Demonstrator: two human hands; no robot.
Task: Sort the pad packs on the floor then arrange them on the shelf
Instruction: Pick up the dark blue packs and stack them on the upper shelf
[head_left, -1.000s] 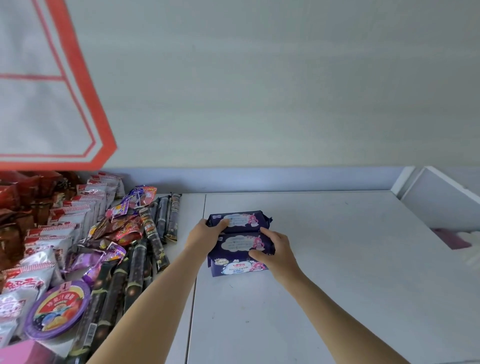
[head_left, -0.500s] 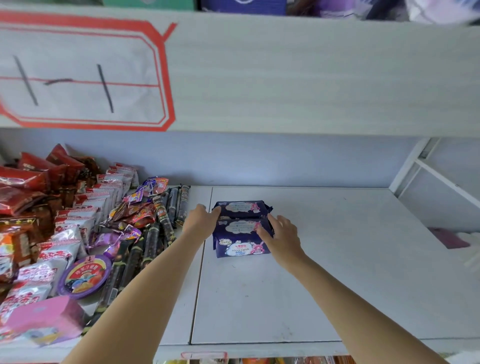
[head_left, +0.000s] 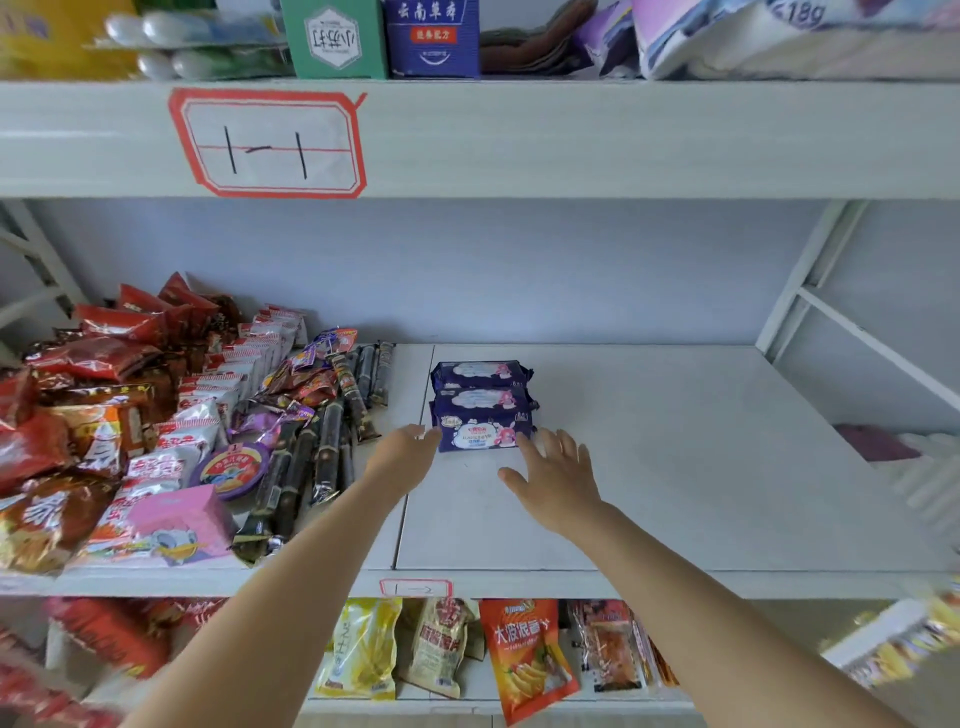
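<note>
White middle shelf, bare across its right half; heaped with snack packets along the left edge, dark wrapped sticks nearest the centre seam. Dark blue pad packs lying just right of that seam, toward the back edge, one behind the other and touching, labels facing front. Half a second ago gripped on both sides; now released and left resting on the shelf. Left hand drawn back, fingers loosely curled, holding nothing, tips barely at the front pack's left corner. Right hand pulled clear, fingers spread and straight, empty. Likely meaning: this batch placed, next packs to be fetched from the floor.
</note>
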